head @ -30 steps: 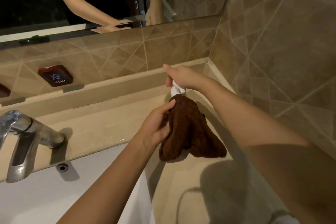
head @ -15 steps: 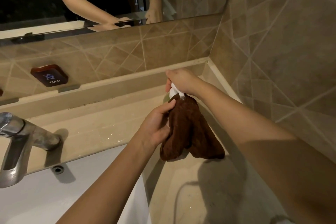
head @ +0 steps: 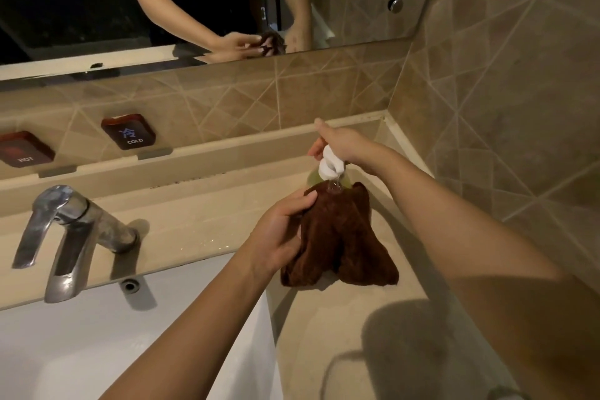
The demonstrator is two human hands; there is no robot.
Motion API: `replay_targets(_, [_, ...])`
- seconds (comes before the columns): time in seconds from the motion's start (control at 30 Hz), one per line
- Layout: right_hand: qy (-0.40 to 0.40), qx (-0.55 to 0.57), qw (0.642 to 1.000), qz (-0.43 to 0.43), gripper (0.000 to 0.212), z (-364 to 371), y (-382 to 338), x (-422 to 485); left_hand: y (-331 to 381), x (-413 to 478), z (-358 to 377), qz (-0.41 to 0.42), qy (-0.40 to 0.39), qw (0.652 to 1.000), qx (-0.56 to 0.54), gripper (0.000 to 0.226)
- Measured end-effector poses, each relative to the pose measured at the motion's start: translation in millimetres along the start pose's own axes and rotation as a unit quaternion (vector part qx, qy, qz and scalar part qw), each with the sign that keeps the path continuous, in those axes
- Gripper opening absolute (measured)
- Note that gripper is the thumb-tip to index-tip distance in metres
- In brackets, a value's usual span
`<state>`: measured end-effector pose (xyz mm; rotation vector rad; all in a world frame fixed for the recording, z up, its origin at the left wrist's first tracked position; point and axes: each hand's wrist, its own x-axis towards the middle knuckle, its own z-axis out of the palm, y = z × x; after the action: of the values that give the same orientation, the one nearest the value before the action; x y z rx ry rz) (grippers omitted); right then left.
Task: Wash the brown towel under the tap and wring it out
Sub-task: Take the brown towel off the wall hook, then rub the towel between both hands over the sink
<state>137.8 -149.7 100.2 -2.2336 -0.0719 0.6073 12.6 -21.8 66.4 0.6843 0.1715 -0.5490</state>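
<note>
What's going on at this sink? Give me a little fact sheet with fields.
Place: beige counter beside a white basin
Left hand: grips the brown towel
Right hand: presses a white pump above the towel
Pump bottle: greenish, mostly hidden
Tap: no water visible
Wall labels: HOT, COLD

The towel (head: 337, 237) is dark brown and plush, bunched into hanging folds that flare out at the bottom into two lobes. It is held off the counter, right of the basin, its top edge under a white pump nozzle. The tap (head: 69, 237) is chrome, single-lever, well left of the towel, with no water visible.
</note>
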Motion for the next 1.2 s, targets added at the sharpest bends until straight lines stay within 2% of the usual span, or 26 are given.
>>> replay_targets(0.07, [0.044, 0.062, 0.997, -0.023, 0.063, -5, -3, -7, 3, -6, 2, 0.014, 0.000, 1.000, 0.015, 0.037])
replay_targets(0.17, [0.220, 0.119, 0.961, -0.117, 0.041, -16, -6, -36, 9, -19, 5, 0.037, -0.012, 0.999, 0.032, 0.029])
replay_targets(0.2, [0.245, 0.135, 0.948, -0.150, 0.034, -17, -4, -52, 11, -23, 8, 0.044, -0.023, 0.998, 0.036, 0.028])
replay_targets(0.27, [0.215, 0.150, 0.945, -0.195, 0.030, -12, 3, -87, 17, -35, 13, 0.058, -0.048, 0.996, 0.054, 0.026])
replay_targets(0.33, [0.099, 0.112, 0.969, -0.197, 0.033, 4, 14, -115, 23, -48, 18, 0.076, -0.074, 0.992, 0.072, 0.025])
replay_targets(0.4, [-0.014, 0.080, 0.980, -0.181, 0.052, 19, 21, -131, 29, -62, 23, 0.096, -0.088, 0.988, 0.089, 0.025])
replay_targets(0.47, [-0.055, 0.088, 0.978, -0.183, 0.060, 28, 21, -140, 35, -77, 26, 0.120, -0.076, 0.982, 0.122, 0.023])
replay_targets(0.6, [-0.071, 0.131, 0.968, -0.201, 0.021, 35, 9, -152, 48, -116, 16, 0.171, 0.008, 0.962, 0.214, 0.026])
replay_targets(0.67, [-0.069, 0.143, 0.964, -0.214, 0.014, 38, 1, -157, 57, -140, 8, 0.181, 0.046, 0.945, 0.269, 0.025])
replay_targets(0.77, [-0.024, 0.148, 0.957, -0.247, 0.019, 48, -17, -166, 69, -174, -8, 0.157, 0.106, 0.905, 0.380, 0.022])
replay_targets(0.83, [-0.018, 0.165, 0.948, -0.270, 0.023, 60, -31, -172, 76, -193, -18, 0.134, 0.141, 0.864, 0.465, 0.019])
replay_targets(0.9, [-0.022, 0.180, 0.939, -0.293, 0.025, 78, -46, -178, 81, -211, -27, 0.099, 0.152, 0.840, 0.512, 0.026])
replay_targets(1.0, [-0.012, 0.189, 0.935, -0.299, 0.029, 100, -68, -187, 91, -237, -36, 0.065, 0.149, 0.820, 0.549, 0.039])
replay_targets(1.07, [-0.004, 0.177, 0.937, -0.300, 0.032, 113, -81, -191, 97, -253, -43, 0.085, 0.154, 0.811, 0.558, 0.042])
replay_targets(1.13, [-0.013, 0.120, 0.949, -0.290, 0.029, 127, -92, -195, 102, -268, -50, 0.124, 0.154, 0.815, 0.545, 0.036])
replay_targets(1.2, [-0.058, 0.057, 0.960, -0.268, 0.037, 140, -104, -199, 105, -280, -54, 0.158, 0.152, 0.824, 0.523, 0.022])
